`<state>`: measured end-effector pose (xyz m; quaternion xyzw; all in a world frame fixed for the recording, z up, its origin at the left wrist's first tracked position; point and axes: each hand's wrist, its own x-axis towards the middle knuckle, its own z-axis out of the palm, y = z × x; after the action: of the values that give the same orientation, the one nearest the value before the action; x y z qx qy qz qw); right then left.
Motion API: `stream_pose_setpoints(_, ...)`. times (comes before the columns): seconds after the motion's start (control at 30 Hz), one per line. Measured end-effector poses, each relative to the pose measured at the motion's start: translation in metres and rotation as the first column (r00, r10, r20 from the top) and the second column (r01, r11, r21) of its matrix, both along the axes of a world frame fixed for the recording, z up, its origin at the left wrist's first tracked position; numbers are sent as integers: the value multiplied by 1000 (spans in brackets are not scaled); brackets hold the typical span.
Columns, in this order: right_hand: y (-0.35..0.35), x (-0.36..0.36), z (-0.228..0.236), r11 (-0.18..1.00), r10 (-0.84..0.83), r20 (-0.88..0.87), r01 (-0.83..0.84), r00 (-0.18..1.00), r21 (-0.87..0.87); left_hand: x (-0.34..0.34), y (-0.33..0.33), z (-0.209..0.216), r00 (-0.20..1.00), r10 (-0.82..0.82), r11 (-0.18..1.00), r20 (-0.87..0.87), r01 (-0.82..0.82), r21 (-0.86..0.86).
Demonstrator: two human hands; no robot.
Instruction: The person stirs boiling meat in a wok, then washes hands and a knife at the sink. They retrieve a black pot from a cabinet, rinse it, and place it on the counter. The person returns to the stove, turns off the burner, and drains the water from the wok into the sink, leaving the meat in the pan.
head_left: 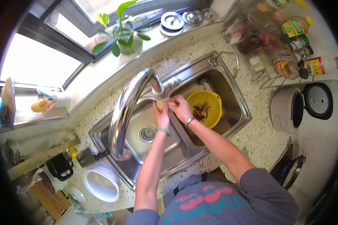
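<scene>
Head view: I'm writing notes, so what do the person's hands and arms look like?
The left hand has a pale green bangle at the wrist, the right hand a silver bracelet. Neither is gloved. Short grey sleeves leave the forearms bare.

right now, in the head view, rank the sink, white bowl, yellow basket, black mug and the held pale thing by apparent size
1. Double sink, clearly largest
2. Yellow basket and white bowl, too alike to rank
3. Black mug
4. Pale thing, smallest visible patch, partly covered
</scene>
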<state>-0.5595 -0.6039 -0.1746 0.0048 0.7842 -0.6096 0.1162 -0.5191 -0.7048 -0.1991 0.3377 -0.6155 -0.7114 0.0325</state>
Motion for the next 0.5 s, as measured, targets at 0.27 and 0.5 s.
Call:
stream_pose_setpoints(0.27,54,-62,48,939,-269,-84,242,959,-243,-8,70,80,939,-35,977,-342,104,184)
stream_pose_setpoints(0.5,34,-85,16,800,170,-579,231,797,553,-22,76,46,972,63,910,-228,37,413)
